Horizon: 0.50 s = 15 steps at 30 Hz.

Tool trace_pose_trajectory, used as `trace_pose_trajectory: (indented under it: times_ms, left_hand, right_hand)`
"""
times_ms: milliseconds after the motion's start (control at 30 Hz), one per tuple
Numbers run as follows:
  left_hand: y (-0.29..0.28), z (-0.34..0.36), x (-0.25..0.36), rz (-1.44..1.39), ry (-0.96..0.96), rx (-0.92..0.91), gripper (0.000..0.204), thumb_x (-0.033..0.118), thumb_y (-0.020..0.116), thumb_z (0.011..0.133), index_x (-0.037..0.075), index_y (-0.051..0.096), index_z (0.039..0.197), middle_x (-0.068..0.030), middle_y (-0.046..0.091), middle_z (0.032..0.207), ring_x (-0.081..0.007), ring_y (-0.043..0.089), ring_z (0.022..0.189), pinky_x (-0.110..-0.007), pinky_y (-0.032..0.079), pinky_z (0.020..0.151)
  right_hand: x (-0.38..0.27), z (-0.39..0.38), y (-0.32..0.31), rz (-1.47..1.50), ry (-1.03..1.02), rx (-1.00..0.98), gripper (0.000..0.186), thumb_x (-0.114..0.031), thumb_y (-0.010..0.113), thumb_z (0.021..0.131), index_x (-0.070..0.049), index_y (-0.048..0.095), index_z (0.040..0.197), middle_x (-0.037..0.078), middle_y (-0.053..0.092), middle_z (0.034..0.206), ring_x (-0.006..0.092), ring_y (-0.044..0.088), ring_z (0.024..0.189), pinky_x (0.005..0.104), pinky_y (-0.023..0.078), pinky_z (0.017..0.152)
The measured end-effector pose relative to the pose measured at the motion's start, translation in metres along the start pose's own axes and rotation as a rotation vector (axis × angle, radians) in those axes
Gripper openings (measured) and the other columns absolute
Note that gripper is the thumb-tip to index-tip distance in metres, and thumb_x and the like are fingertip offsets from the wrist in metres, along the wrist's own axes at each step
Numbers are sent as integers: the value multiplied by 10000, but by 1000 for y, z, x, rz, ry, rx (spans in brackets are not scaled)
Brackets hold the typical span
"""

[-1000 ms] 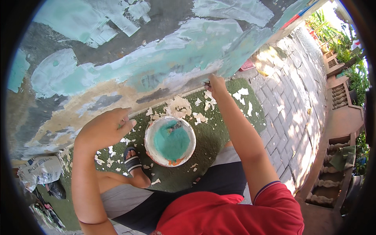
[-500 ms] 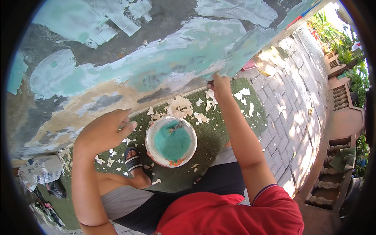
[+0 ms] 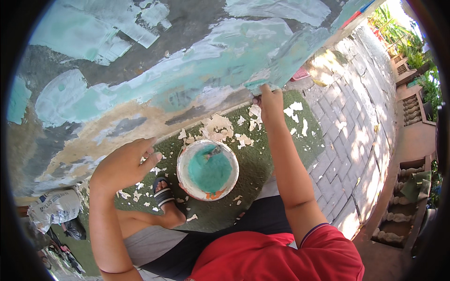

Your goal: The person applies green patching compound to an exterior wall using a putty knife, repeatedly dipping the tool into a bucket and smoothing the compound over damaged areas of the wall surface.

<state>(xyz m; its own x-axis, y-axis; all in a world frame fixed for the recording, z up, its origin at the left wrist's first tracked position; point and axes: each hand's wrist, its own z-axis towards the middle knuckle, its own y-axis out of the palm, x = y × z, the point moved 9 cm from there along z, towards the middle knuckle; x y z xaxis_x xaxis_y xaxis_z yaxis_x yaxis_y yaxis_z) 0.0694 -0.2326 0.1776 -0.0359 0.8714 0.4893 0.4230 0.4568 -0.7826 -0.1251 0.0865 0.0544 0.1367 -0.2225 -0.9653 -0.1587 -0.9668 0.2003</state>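
My right hand (image 3: 271, 102) is closed on a flat spreader (image 3: 255, 85) coated in teal filler and held against the lower wall (image 3: 220, 70). Its handle is hidden by my fingers. My left hand (image 3: 123, 165) hangs in the air near the wall, thumb and fingers apart, with nothing visible in it. Between my arms stands a round white bucket (image 3: 183, 180), its rim smeared, with teal filler (image 3: 211, 174) inside. A small tool (image 3: 214, 151), its kind unclear, rests in the filler. Pale teal patches cover much of the grey and tan wall.
Paint flakes (image 3: 217, 127) litter the green mat (image 3: 253, 164) under the bucket. My sandalled foot (image 3: 165, 196) is just left of the bucket. A white sack (image 3: 55, 208) lies at the far left, above a black bag (image 3: 75, 229). Brick paving (image 3: 347, 126) runs along the right.
My right hand has turned and shifted slightly right along the wall, so the teal-coated edge of the spreader now shows. My left hand keeps its pose. The whole view has shifted a little.
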Motion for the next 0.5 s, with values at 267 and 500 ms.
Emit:
trace_pose_trajectory:
  times_ms: [267, 500]
  left_hand:
    - [7, 10, 15, 18, -66, -106, 555, 366, 596, 974, -24, 534, 1364, -195, 679, 1133, -319, 651, 1058, -398, 489, 933]
    - [7, 5, 4, -11, 5, -45, 514, 330, 598, 958, -36, 555, 1316, -196, 680, 1072, -330, 670, 985, -409, 511, 854]
  right_hand:
    - [78, 85, -19, -491, -284, 287, 426, -107, 515, 907, 160, 346, 1193, 359, 603, 1014, 457, 628, 930, 478, 498, 834]
    - [-1, -57, 63, -342, -438, 93, 416, -111, 539, 924, 105, 304, 1190, 337, 592, 888, 475, 622, 821, 519, 475, 761]
